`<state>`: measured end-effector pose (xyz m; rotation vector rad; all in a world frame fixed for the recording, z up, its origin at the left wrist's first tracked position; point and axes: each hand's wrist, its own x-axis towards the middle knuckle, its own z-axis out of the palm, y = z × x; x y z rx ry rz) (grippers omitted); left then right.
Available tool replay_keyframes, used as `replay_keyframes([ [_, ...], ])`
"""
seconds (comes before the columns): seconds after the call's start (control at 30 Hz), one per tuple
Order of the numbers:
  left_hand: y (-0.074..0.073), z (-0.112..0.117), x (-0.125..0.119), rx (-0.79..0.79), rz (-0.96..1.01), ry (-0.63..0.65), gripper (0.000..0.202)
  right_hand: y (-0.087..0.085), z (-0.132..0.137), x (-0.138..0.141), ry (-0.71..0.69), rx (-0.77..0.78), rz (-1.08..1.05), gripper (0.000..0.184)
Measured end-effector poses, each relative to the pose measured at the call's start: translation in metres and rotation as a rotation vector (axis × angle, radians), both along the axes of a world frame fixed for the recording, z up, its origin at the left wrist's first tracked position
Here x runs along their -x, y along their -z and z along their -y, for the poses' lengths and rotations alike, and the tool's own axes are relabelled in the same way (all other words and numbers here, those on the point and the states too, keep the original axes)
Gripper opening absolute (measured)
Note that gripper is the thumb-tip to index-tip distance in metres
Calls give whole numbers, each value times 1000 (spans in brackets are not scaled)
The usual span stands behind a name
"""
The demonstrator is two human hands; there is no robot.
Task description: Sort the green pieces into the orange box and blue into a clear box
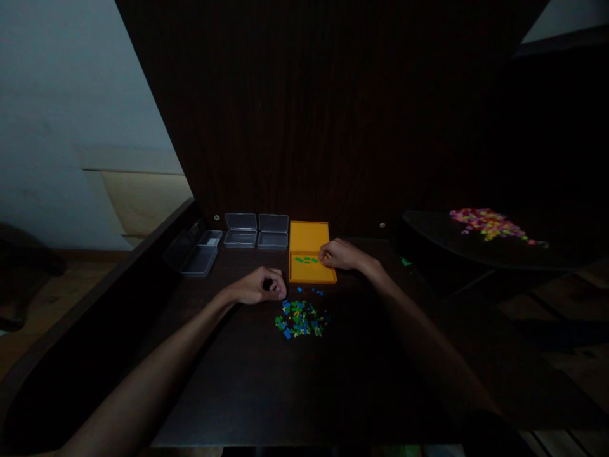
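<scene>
The small bricks [302,319] lay in a loose heap on the dark surface [238,387], mostly green and blue, with some yellow and white among them. At twelve o'clock from that heap stood the open yellow box [311,275], and a few green pieces [307,259] lay in its near half. By that count only a small share was inside; the bulk sat outside, mixed in colour, with some blue pieces [299,289] between heap and box.

The right hand [339,254], at one o'clock, reached over the box's right edge, its fingers drawn together; whether they were clamped on a piece, I could not tell. The left hand [261,285] rested at ten o'clock, just beside the box, with fingers curled; whether their tips met or held anything was unclear.

Transparent boxes [241,238] stood open between ten and eleven o'clock. At two o'clock, well apart, lay a pink-and-yellow pile [490,225].
</scene>
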<state>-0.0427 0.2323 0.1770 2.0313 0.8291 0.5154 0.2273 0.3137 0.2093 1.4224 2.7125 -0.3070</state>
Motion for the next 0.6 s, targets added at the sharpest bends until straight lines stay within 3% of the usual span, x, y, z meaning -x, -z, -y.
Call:
replay_keyframes([
  [0.17,2,1,-6,-35,87,-163,29,-5,1,-3,30,9,19,24],
  [0.33,-2,0,-19,-201,94,-324,21,-6,5,3,17,-9,48,25],
  [0.6,-12,-18,-30,-417,-84,-387,15,-5,11,8,30,-44,54,25],
])
